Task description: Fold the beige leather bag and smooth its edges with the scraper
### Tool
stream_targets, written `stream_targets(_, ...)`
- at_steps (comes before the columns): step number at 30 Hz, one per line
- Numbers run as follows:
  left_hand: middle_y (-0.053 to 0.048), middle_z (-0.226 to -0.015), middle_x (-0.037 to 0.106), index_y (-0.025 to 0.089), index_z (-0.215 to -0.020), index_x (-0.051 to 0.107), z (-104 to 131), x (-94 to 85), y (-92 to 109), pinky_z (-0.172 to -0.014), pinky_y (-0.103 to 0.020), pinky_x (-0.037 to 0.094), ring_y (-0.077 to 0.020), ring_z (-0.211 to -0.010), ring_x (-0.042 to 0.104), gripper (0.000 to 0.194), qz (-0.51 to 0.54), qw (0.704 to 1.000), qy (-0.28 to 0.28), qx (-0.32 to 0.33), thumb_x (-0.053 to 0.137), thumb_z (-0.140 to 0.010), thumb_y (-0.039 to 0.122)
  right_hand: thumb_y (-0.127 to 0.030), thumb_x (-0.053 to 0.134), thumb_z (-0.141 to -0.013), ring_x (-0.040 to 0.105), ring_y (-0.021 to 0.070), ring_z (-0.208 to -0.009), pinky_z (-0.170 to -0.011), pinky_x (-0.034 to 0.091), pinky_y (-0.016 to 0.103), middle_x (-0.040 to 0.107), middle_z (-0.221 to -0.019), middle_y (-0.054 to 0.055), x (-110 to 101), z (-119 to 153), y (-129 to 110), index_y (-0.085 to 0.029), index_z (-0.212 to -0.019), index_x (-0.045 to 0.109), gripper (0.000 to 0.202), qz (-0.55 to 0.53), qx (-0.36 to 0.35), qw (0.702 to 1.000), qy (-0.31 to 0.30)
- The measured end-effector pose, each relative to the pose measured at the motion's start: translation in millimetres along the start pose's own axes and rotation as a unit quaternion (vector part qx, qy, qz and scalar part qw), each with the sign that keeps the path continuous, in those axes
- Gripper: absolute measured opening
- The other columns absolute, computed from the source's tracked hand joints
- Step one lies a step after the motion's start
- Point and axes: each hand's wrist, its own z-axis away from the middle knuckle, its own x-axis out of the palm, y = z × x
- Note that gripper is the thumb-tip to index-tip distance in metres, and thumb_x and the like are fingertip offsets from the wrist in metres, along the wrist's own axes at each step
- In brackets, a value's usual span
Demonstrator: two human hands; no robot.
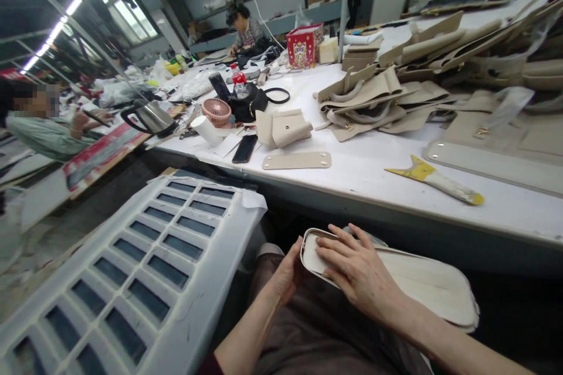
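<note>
On my lap rests a cream-coloured bag (431, 284), long and round-ended, with its flat pale base and raised rim facing up. My left hand (290, 272) grips its left end, the thumb at the rim and the other fingers partly hidden behind it. Across the base near that same end lies my right hand (356, 269), palm down with its fingers spread. Beyond, on the white table, are a beige oblong panel (297, 160) with metal feet at its corners and a yellow-and-white tool (435, 179) with a forked end.
Beige bag pieces (365, 99) are heaped at the right. A phone (245, 149), a pink fan (216, 111) and a kettle (152, 117) stand or lie farther left. A white slotted plastic crate (211, 246) is beside my left arm. Two other people sit farther away.
</note>
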Motion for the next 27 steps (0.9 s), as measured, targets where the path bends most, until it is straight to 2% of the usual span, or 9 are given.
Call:
stream_targets(5, -0.013, -0.103, 0.071, 0.011, -0.122, 0.062, 5, 2.5, 6, -0.076, -0.032, 0.048, -0.0275, -0.094, 0.064, 0.065, -0.016, 0.999, 0.019, -0.021, 0.065, -0.08, 0.061, -0.017, 0.057, -0.09, 0.036, 0.0275, -0.136, -0.114, 0.01, 0.054, 0.058, -0.135, -0.006, 1, 1, 1, -0.029, -0.122, 0.059, 0.034, -0.016, 0.003, 1.0, 0.006)
stream_targets(12, -0.014, -0.101, 0.071, 0.008, -0.121, 0.063, 5, 5.0, 16, -0.088, -0.034, 0.047, -0.0271, -0.099, 0.064, 0.058, -0.054, 0.998, -0.002, -0.031, 0.065, -0.084, 0.053, -0.018, 0.054, -0.091, 0.04, 0.029, -0.133, -0.111, 0.013, 0.056, 0.058, -0.135, -0.003, 5, 1, 3, -0.025, -0.121, 0.06, 0.031, -0.032, 0.014, 0.999, 0.009)
stream_targets(18, -0.013, -0.096, 0.07, 0.007, -0.115, 0.067, 9, 17.5, 21, -0.087, -0.034, 0.047, -0.0262, -0.095, 0.063, 0.058, -0.112, 0.993, 0.03, -0.018, 0.07, -0.08, 0.053, -0.018, 0.054, -0.091, 0.039, 0.0303, -0.133, -0.109, 0.018, 0.058, 0.056, -0.137, -0.001, 7, 3, 4, -0.025, -0.124, 0.059, 0.034, -0.039, 0.025, 0.999, 0.007)
stream_targets(23, -0.011, -0.101, 0.068, 0.009, -0.117, 0.066, 6, 6.7, 26, -0.087, -0.03, 0.044, -0.0213, -0.094, 0.06, 0.047, -0.183, 0.983, -0.015, 0.001, 0.06, -0.089, 0.046, -0.016, 0.051, -0.09, 0.041, 0.0319, -0.132, -0.107, 0.022, 0.06, 0.056, -0.138, 0.0, 6, 3, 4, -0.024, -0.124, 0.059, 0.036, -0.042, 0.024, 0.999, 0.006)
stream_targets(27, -0.009, -0.103, 0.067, 0.011, -0.118, 0.066, 5, 7.3, 37, -0.082, -0.028, 0.043, -0.0185, -0.09, 0.057, 0.041, -0.292, 0.954, -0.037, 0.052, 0.056, -0.093, 0.041, -0.014, 0.051, -0.09, 0.042, 0.0328, -0.131, -0.106, 0.023, 0.062, 0.057, -0.136, 0.0, 5, 3, 4, -0.023, -0.122, 0.06, 0.034, -0.045, 0.024, 0.999, 0.009)
